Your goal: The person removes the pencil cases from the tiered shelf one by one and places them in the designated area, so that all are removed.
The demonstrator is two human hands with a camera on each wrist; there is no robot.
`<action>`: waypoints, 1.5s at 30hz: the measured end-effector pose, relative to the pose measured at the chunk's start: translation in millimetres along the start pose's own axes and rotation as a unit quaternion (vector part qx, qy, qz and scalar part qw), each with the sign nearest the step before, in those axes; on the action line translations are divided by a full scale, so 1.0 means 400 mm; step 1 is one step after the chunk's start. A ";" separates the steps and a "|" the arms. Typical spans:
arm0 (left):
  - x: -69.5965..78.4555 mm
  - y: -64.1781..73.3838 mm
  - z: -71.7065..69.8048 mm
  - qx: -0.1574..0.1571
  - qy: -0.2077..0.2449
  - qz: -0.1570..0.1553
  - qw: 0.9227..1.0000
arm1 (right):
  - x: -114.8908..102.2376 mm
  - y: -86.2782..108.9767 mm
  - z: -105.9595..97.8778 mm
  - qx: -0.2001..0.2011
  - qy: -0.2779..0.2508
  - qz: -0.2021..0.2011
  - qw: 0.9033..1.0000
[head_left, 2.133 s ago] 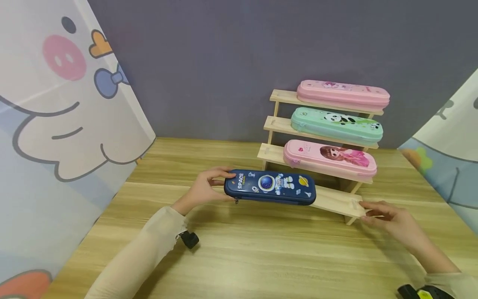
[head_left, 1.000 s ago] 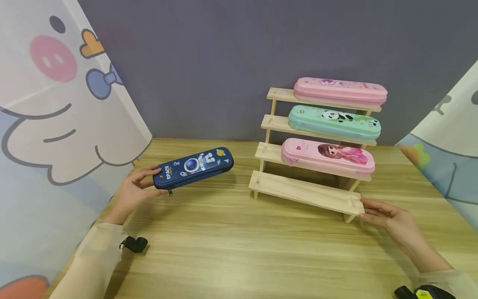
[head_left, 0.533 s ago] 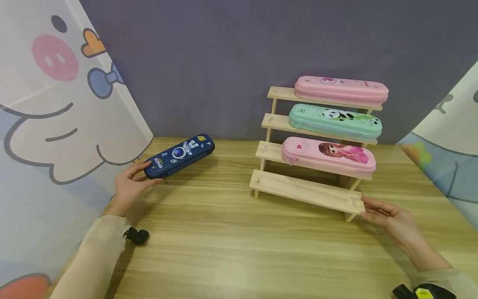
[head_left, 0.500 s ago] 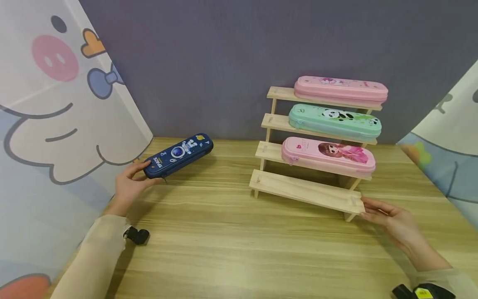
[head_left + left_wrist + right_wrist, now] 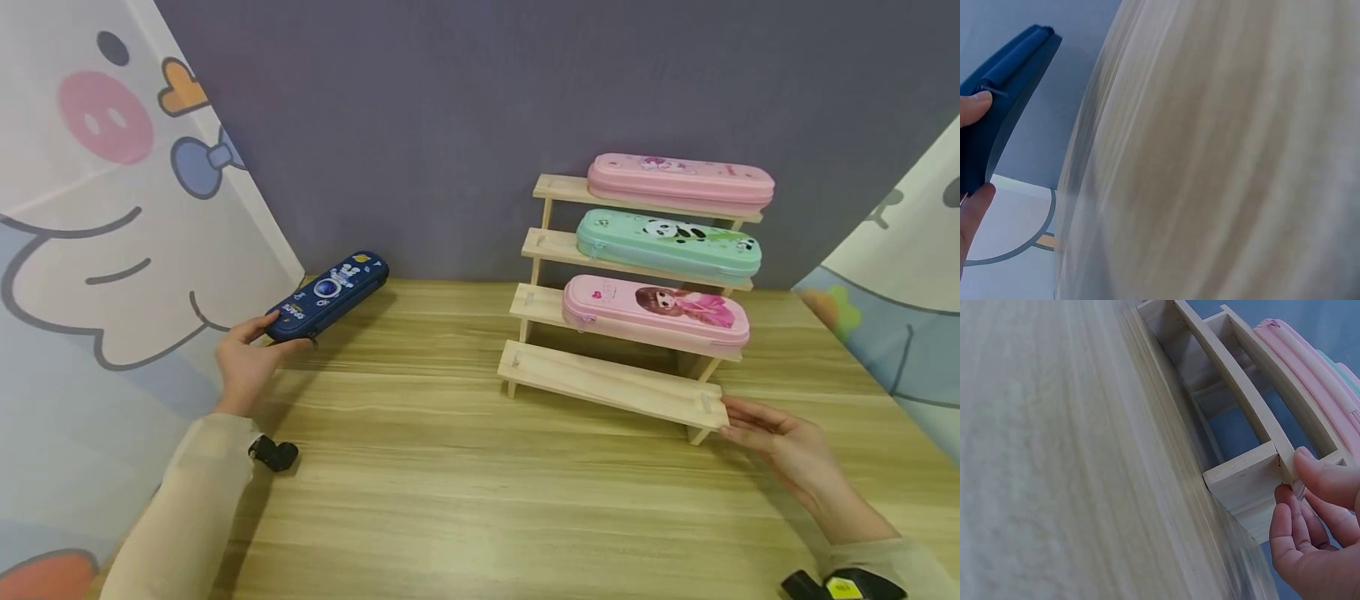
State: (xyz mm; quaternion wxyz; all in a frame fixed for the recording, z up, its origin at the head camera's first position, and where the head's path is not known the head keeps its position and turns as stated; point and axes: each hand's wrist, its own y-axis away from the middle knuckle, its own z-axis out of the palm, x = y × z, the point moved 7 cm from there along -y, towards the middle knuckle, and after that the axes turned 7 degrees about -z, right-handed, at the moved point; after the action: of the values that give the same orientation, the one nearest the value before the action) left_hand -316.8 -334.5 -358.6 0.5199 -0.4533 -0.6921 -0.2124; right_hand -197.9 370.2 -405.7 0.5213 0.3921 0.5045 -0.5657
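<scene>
At the back left of the table, my left hand (image 5: 247, 362) pinches the near end of a dark blue pencil case (image 5: 330, 296) printed with an astronaut. In the left wrist view the case (image 5: 1007, 94) is raised off the wooden surface, thumb and a finger at its end. My right hand (image 5: 795, 450) pinches the right end of the lowest step of a wooden tiered rack (image 5: 611, 379); the right wrist view shows thumb and curled fingers at that board's corner (image 5: 1282, 456). That lowest step carries nothing.
On the upper steps lie a pink pencil case (image 5: 681, 182), a mint panda case (image 5: 667, 243) and a pink case with a doll print (image 5: 656, 310). A grey wall (image 5: 420, 142) rises behind the table (image 5: 450, 492); cartoon-printed panels (image 5: 112, 225) flank it.
The blue pencil case has moved from in front of the rack's lowest step to the left, then farther back, turning slantwise. My right hand keeps its place on the rack.
</scene>
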 end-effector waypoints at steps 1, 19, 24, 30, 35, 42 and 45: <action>-0.003 -0.003 -0.001 0.004 -0.002 -0.008 1.000 | 0.000 -0.001 0.001 -0.001 -0.002 -0.004 1.000; -0.067 -0.065 0.014 0.023 -0.041 -0.115 0.992 | -0.012 -0.007 -0.006 0.000 0.012 0.003 1.000; -0.059 -0.067 0.017 0.022 -0.062 -0.085 0.994 | -0.022 -0.010 -0.006 -0.010 0.018 0.001 1.000; -0.075 -0.070 0.027 0.002 -0.081 -0.095 0.992 | -0.016 -0.004 -0.008 -0.007 0.016 0.010 1.000; -0.100 -0.075 0.033 -0.015 -0.083 -0.126 0.988 | -0.009 -0.001 -0.008 -0.002 0.030 0.028 0.999; -0.107 -0.081 0.036 -0.034 -0.085 -0.146 0.985 | -0.002 -0.002 -0.010 -0.002 0.039 0.037 0.999; -0.109 -0.082 0.036 -0.046 -0.090 -0.141 0.985 | 0.002 -0.002 -0.009 -0.005 0.035 0.032 0.999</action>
State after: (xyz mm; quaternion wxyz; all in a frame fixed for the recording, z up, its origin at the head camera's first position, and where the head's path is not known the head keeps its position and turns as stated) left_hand -350.3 -357.5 -397.8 0.3991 -0.3921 -0.7823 -0.2738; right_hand -199.0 373.5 -407.1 0.5232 0.4251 0.5126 -0.5317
